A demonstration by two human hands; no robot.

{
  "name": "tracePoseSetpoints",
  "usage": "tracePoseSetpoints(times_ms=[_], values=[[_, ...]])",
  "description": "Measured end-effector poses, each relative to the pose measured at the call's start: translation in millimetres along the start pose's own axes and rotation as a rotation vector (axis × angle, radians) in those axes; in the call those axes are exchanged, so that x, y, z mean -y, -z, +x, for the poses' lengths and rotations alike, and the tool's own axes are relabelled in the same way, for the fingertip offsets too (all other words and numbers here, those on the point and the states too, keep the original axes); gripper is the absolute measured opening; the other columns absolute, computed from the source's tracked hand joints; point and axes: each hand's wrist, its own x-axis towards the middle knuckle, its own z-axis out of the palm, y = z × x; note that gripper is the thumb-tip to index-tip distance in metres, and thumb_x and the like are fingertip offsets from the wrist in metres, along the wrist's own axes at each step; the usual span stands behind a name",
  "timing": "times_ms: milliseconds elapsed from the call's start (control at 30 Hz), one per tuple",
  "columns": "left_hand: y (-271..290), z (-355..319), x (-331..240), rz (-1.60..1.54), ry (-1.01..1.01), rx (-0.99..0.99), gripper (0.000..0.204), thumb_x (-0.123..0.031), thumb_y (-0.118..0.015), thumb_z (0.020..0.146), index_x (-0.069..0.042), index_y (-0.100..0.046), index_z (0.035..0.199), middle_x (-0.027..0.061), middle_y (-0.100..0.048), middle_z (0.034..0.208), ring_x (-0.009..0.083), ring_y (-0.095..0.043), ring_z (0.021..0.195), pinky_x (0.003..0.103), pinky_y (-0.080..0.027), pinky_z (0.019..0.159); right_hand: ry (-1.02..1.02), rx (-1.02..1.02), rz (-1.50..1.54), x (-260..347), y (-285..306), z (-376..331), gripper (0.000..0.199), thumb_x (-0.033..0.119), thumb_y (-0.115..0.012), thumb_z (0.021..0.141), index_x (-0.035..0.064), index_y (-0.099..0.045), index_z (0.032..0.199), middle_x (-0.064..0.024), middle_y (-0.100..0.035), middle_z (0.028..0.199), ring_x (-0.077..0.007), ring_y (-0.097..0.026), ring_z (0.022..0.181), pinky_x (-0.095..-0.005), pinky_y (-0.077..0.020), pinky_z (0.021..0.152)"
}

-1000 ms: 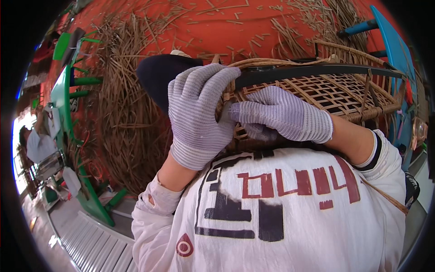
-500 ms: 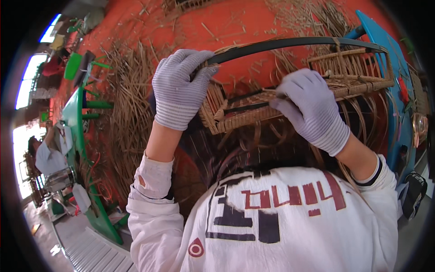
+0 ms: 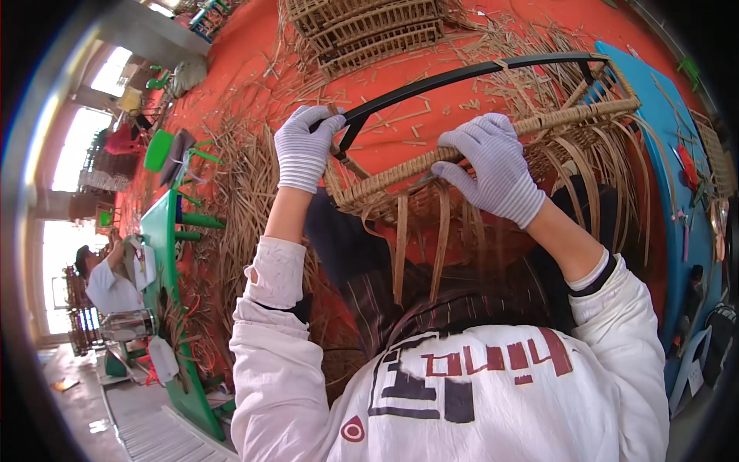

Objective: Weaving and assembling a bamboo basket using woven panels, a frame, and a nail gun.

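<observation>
While both gloved hands hold it above the person's lap, the half-woven cane basket (image 3: 493,146) sits at the centre of the view, over the orange floor (image 3: 477,31). The left hand (image 3: 304,146) grips the basket's left corner, fingers (image 3: 315,123) curled and pressed together around the end of the black curved strip (image 3: 462,75) that arches above the rim. The right hand (image 3: 493,169) lies on the near woven rim, fingers pinching the braided border. Judged from the frame, the border and a stretch of side wall are woven, whereas many flat cane stakes (image 3: 443,239) hang loose below the basket, so the lower weaving remains to be done. Beyond the basket lies another woven frame (image 3: 362,31) amid scattered cane offcuts (image 3: 246,192). Left of the basket stands a green rack (image 3: 165,254). The basket's underside is hidden, and its right end is hard to read against the blue board (image 3: 662,146)
</observation>
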Motion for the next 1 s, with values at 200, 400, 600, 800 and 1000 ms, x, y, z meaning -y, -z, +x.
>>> tracePoseSetpoints(times_ms=[200,400,600,800,1000], values=[[-16,-3,-6,-0.122,0.168,-0.084,0.014,-0.011,-0.076,0.080,0.001,-0.073,0.085,0.0036,-0.066,0.070,0.0082,-0.057,0.061,0.026,-0.047,0.060,-0.022,0.018,0.020,-16,5,-1,0.031,0.038,-0.072,0.082,0.0086,-0.066,0.087,-0.0064,-0.064,0.077,-0.0251,-0.060,0.078,-0.0390,-0.0413,0.085],[-9,-9,-1,0.078,0.188,-0.075,0.015,-0.015,-0.074,0.084,0.000,-0.073,0.087,-0.0021,-0.063,0.072,0.0059,-0.050,0.065,0.024,-0.043,0.061,-0.001,-0.040,0.067,-14,7,-8,0.027,0.035,-0.072,0.081,0.0090,-0.066,0.085,-0.0059,-0.063,0.078,-0.0251,-0.059,0.078,-0.0390,-0.0402,0.084],[-39,-30,-34,0.128,0.115,-0.027,0.022,-0.019,-0.067,0.086,0.003,-0.070,0.091,0.0030,-0.062,0.072,0.0100,-0.052,0.071,0.026,-0.043,0.069,-0.018,-0.036,0.075,-29,50,-24,0.017,0.027,-0.073,0.077,0.0116,-0.066,0.080,-0.0048,-0.063,0.076,-0.0271,-0.061,0.076,-0.0395,-0.0427,0.079],[-2,-26,24,0.042,0.122,0.025,0.019,-0.013,-0.060,0.093,0.003,-0.069,0.097,0.0035,-0.066,0.084,0.0118,-0.058,0.079,0.027,-0.046,0.075,0.014,-0.312,0.254,-41,79,-38,0.013,0.019,-0.069,0.083,0.0119,-0.062,0.092,-0.0042,-0.062,0.089,-0.0274,-0.060,0.087,-0.0412,-0.0449,0.082],[-13,-10,47,0.081,0.011,0.044,0.022,-0.019,-0.058,0.096,0.000,-0.064,0.088,-0.0014,-0.056,0.078,0.0080,-0.047,0.073,0.024,-0.041,0.068,-0.384,-0.419,-0.497,-130,236,-157,0.011,0.014,-0.064,0.086,0.0083,-0.064,0.096,-0.0114,-0.065,0.087,-0.0329,-0.062,0.084,-0.0430,-0.0489,0.075]])
